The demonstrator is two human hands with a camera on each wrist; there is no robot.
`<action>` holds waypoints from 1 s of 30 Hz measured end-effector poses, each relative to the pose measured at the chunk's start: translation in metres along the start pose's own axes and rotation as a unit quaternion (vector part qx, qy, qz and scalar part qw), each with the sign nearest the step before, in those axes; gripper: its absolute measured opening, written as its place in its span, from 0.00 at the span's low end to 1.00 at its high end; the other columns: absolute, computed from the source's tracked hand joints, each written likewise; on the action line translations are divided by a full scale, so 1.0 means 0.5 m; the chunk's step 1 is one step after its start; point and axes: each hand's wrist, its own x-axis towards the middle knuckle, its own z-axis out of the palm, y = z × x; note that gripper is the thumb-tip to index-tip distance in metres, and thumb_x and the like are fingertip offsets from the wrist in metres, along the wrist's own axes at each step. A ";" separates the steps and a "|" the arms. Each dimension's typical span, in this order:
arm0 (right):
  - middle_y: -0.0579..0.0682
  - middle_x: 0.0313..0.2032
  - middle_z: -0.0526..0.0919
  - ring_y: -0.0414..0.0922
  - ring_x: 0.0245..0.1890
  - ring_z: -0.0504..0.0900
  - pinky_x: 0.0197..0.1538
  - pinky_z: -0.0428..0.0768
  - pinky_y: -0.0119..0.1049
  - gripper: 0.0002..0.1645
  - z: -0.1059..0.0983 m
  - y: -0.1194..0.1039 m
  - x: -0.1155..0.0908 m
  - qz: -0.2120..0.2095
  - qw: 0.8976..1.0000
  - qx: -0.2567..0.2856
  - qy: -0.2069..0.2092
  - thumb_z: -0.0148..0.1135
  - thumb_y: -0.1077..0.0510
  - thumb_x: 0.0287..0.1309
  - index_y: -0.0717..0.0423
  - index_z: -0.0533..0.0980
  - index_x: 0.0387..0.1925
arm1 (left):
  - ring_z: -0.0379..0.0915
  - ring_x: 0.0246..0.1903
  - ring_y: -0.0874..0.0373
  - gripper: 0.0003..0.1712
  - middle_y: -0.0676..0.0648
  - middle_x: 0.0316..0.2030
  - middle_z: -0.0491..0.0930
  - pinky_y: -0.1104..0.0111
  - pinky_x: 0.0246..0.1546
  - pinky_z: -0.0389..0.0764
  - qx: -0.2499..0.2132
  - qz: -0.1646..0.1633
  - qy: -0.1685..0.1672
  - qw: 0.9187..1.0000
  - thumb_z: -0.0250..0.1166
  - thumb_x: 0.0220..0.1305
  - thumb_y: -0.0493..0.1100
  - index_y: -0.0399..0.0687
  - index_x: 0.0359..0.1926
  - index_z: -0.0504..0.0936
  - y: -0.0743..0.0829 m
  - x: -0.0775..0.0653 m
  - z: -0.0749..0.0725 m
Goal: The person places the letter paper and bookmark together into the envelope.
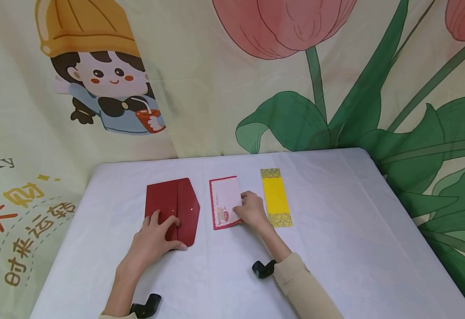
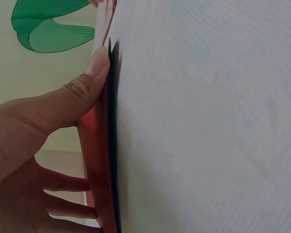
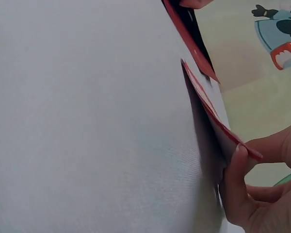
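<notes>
A dark red envelope-style folder (image 1: 161,195) with a pointed flap and two small studs lies on the left of the white-covered table. My left hand (image 1: 148,241) rests on it with spread fingers, the thumb along the near edge, as the left wrist view shows too. To its right is a pale pink card (image 1: 226,195) with a red border and a small printed picture. My right hand (image 1: 252,210) pinches the card's right edge between thumb and forefinger. In the right wrist view, the card (image 3: 213,116) is tilted, its held corner raised off the cloth.
A yellow strip (image 1: 277,195) with patterned gold ends lies just right of the right hand. The white tablecloth (image 1: 336,248) spreads around these things. Behind the table hangs a printed backdrop (image 1: 200,88) with tulips and a cartoon figure. Black wrist cameras (image 1: 263,269) sit on both wrists.
</notes>
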 end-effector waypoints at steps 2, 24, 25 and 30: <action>0.59 0.45 0.82 0.45 0.27 0.80 0.25 0.79 0.28 0.29 -0.006 0.004 -0.001 0.015 0.999 0.035 -0.014 0.71 0.62 0.60 0.66 0.74 0.62 | 0.55 0.65 0.22 0.40 0.22 0.68 0.59 0.27 0.49 0.75 -0.001 -0.003 -0.003 1.000 0.81 0.48 0.61 0.52 0.59 0.78 0.000 0.000 0.000; 0.55 0.43 0.85 0.46 0.34 0.86 0.38 0.87 0.33 0.24 0.004 0.036 0.000 0.010 0.966 0.241 -0.097 0.68 0.59 0.66 0.56 0.76 0.62 | 0.54 0.66 0.24 0.42 0.24 0.69 0.58 0.29 0.51 0.76 -0.003 -0.015 -0.009 1.000 0.82 0.48 0.60 0.52 0.61 0.77 0.000 0.001 -0.004; 0.55 0.43 0.85 0.46 0.34 0.86 0.37 0.87 0.33 0.24 0.006 0.035 -0.001 0.007 0.965 0.241 -0.098 0.68 0.59 0.66 0.56 0.76 0.62 | 0.54 0.66 0.24 0.41 0.24 0.69 0.58 0.29 0.51 0.75 -0.004 -0.015 -0.010 1.000 0.82 0.48 0.61 0.52 0.61 0.77 0.000 0.001 -0.005; 0.54 0.41 0.85 0.45 0.32 0.85 0.35 0.86 0.32 0.24 0.016 0.026 -0.005 -0.008 0.967 0.232 -0.101 0.68 0.58 0.65 0.56 0.76 0.62 | 0.54 0.67 0.24 0.41 0.24 0.69 0.58 0.28 0.51 0.74 -0.005 -0.013 -0.010 1.000 0.82 0.48 0.61 0.52 0.60 0.77 0.002 0.001 -0.008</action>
